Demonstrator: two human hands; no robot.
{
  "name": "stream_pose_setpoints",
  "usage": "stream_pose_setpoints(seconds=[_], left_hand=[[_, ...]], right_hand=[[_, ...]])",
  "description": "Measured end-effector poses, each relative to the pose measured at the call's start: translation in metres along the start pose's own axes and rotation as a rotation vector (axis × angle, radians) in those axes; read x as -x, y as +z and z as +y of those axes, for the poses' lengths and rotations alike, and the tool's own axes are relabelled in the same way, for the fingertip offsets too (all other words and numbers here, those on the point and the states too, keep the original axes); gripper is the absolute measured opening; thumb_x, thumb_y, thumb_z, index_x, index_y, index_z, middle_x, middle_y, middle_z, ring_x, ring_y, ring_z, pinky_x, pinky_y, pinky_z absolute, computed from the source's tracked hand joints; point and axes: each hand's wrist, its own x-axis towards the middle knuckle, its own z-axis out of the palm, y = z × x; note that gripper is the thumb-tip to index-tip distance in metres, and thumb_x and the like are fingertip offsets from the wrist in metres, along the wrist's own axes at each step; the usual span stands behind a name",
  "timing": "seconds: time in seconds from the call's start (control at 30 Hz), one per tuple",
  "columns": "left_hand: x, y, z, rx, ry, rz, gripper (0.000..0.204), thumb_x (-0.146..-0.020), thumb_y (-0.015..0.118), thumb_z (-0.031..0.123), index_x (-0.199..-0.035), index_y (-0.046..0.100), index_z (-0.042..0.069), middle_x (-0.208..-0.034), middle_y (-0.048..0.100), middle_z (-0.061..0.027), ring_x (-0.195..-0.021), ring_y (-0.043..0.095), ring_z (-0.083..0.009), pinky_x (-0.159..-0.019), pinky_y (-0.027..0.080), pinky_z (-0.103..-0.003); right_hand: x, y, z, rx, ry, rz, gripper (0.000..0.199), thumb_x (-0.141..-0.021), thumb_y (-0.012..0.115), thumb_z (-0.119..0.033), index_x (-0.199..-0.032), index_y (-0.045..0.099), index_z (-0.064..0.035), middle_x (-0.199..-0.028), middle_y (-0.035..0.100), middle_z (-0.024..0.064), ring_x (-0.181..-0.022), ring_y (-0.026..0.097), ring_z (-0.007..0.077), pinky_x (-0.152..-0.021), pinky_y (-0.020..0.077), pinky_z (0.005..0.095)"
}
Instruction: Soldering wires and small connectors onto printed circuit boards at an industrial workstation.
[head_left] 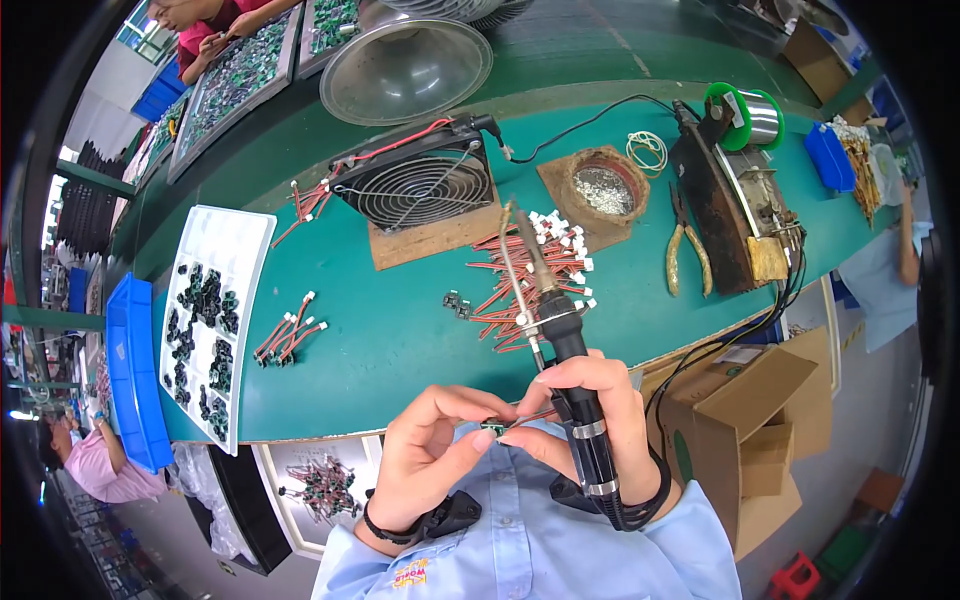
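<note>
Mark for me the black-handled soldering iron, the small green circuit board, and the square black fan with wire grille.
Black-handled soldering iron (566, 337), head view: upper part of the handle.
Small green circuit board (494, 426), head view: its uncovered part.
Square black fan (424, 190), head view: middle of the grille.

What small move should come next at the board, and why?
Probably check how the red wire sits on the green board: the left hand pinches the board, the wire reaches the right hand, and the soldering iron there points away. Whether they're joined is unclear.
</note>
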Motion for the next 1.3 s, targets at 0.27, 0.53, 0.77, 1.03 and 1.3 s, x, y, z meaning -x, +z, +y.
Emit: stream_pose_setpoints(seconds=[0.27,0.53,0.77,1.03,1.3], left_hand=[[-0.004,-0.006,-0.002,0.311,-0.153,-0.045,0.017,-0.086,0.057,0.014,-0.093,0.047,0.002,-0.098,0.061,-0.0215,-0.090,0.058,-0.0238,-0.081,0.044,-0.034],[-0.006,-0.016,-0.004,0.498,-0.289,-0.074,0.018,-0.086,0.056,0.016,-0.094,0.048,0.003,-0.097,0.061,-0.0221,-0.089,0.058,-0.0250,-0.078,0.044,-0.034],[-0.011,-0.023,-0.010,0.561,-0.268,-0.149,0.012,-0.090,0.051,0.011,-0.097,0.048,0.003,-0.106,0.059,-0.0218,-0.103,0.055,-0.0280,-0.089,0.040,-0.038],[-0.016,-0.024,-0.016,0.236,-0.045,0.135,0.006,-0.090,0.049,0.008,-0.095,0.047,0.004,-0.107,0.061,-0.0204,-0.095,0.056,-0.0186,-0.082,0.042,-0.031],[-0.020,-0.033,-0.027,0.134,-0.004,0.211,0.004,-0.090,0.048,0.005,-0.093,0.046,0.006,-0.108,0.061,-0.0200,-0.091,0.056,-0.0123,-0.076,0.043,-0.025]], right_hand=[[0.003,-0.003,0.002,-0.005,-0.021,-0.019,0.046,-0.077,0.064,0.008,-0.110,0.035,-0.0036,-0.090,0.059,0.0195,-0.080,0.064,0.0198,-0.064,0.0534,0.0279],[0.002,0.000,-0.003,-0.019,-0.019,-0.012,0.046,-0.076,0.063,0.009,-0.109,0.033,-0.0035,-0.087,0.060,0.0216,-0.075,0.065,0.0204,-0.062,0.0531,0.0279],[0.001,-0.004,0.001,-0.030,0.043,0.005,0.041,-0.080,0.066,-0.002,-0.108,0.036,-0.0042,-0.090,0.062,0.0204,-0.080,0.063,0.0239,-0.068,0.0498,0.0320],[0.024,-0.013,0.017,0.225,-0.161,0.307,0.065,-0.076,0.067,-0.048,-0.117,0.043,-0.0045,-0.085,0.061,0.0130,-0.079,0.057,0.0223,-0.091,0.0338,0.0391],[0.047,-0.026,0.012,0.394,-0.116,-0.141,0.046,-0.061,0.080,-0.026,-0.099,0.061,-0.0077,-0.079,0.064,0.0053,-0.071,0.060,0.0208,-0.091,0.0303,0.0411]])
